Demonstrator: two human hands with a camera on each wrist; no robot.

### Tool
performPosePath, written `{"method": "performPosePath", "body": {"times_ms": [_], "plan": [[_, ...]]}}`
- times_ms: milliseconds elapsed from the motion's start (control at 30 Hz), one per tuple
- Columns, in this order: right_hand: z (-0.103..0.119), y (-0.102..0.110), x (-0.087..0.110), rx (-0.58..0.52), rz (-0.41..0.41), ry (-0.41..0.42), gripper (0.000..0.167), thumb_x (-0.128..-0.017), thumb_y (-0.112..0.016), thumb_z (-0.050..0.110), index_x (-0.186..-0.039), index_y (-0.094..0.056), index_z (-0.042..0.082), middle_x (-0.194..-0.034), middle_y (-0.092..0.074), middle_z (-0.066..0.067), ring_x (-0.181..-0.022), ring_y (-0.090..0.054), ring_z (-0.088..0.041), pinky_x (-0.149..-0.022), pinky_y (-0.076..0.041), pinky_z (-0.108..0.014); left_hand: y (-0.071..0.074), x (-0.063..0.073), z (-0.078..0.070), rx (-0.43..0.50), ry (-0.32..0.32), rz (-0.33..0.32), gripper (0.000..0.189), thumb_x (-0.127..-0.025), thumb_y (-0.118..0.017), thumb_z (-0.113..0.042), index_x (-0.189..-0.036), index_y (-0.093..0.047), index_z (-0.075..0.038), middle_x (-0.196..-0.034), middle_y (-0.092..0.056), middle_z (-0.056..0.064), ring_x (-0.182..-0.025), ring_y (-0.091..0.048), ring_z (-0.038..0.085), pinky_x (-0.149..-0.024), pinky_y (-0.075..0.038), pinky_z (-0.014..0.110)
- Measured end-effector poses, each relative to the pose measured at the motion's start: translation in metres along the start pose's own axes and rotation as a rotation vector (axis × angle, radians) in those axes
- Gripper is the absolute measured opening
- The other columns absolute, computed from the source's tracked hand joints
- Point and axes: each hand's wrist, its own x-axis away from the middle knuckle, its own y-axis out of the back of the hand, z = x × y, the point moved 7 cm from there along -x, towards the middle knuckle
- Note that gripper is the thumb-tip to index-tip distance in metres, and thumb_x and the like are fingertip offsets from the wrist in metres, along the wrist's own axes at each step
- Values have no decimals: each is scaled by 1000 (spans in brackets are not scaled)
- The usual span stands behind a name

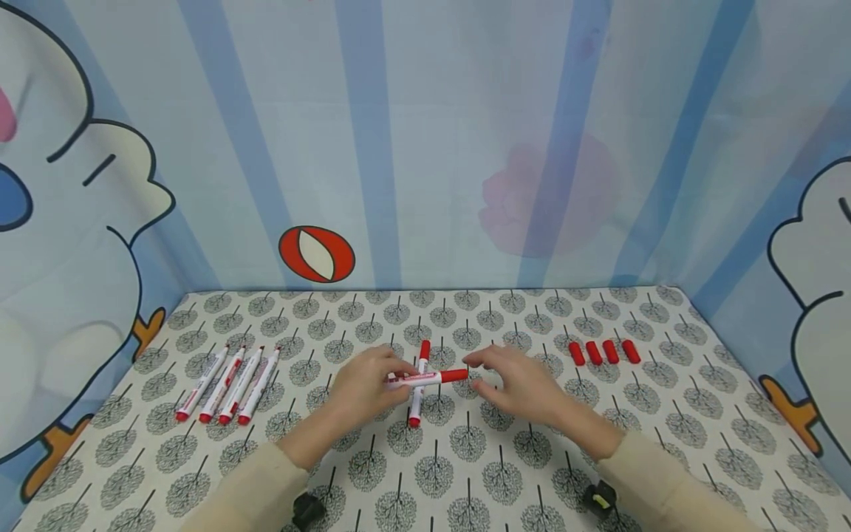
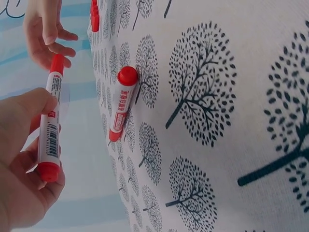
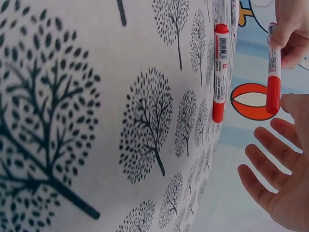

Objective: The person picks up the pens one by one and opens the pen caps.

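My left hand [image 1: 368, 386] pinches a white marker [image 2: 52, 113] between thumb and fingers, above the table. The marker lies roughly level, its red cap [image 1: 455, 375] pointing right. Beside that cap is my right hand [image 1: 521, 383], fingers spread and holding nothing; its thumb [image 3: 289, 102] is close to the cap, and whether they touch I cannot tell. Under the held marker, a second capped marker [image 1: 417, 408] lies on the cloth, cap end away from me. In the left wrist view this second marker [image 2: 120, 104] shows to the right of the held one.
Several uncapped markers [image 1: 229, 386] lie side by side at the left of the table, tips pointing away. At the right, several loose red caps [image 1: 594, 353] form a row. A tree-patterned cloth [image 1: 501, 480] covers the table, and a printed curtain [image 1: 439, 148] hangs behind.
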Motion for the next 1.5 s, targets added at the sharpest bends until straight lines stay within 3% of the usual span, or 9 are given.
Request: {"method": "performPosePath", "body": {"times_ms": [167,433,767,1233,1500], "plan": [[5,-3,-1,-9,1,15,35,-83,-66,29,-116,-61,17,-105,-66,4,-93,-61,-12,-78,-50,-32,-3,-1,-7,-22,-29,15,22,-73,-73,-21,-94,-72,-27,-82,-53,-14,-70,-44,2,-56,-40,17],[9,-9,-2,-55,-5,42,29,-83,-67,27,-110,-63,17,-96,-65,6,-84,-59,-5,-75,-50,-27,-8,-3,-11,-26,-4,62,24,-74,-72,-22,-97,-71,-30,-85,-54,-14,-72,-45,3,-56,-40,18],[10,-9,-3,-107,-37,21,13,-82,-68,22,-95,-65,19,-82,-61,11,-70,-52,-1,-63,-47,-20,-8,-4,-13,-18,-24,41,25,-75,-72,-21,-97,-70,-31,-83,-54,-15,-74,-45,3,-55,-40,18],[7,-5,-2,-129,-64,-20,14,-81,-69,21,-95,-66,20,-80,-59,13,-67,-50,1,-61,-47,-20,-6,-2,-10,48,-42,20,19,-77,-72,-23,-96,-70,-21,-76,-53,-15,-68,-48,2,-58,-42,18],[7,-6,-2,-94,-75,12,12,-82,-69,20,-93,-66,19,-79,-59,12,-64,-51,-5,-56,-41,-17,-5,-2,-12,34,-77,5,18,-77,-72,-23,-95,-70,-20,-78,-54,-14,-69,-49,1,-58,-43,17]]}}
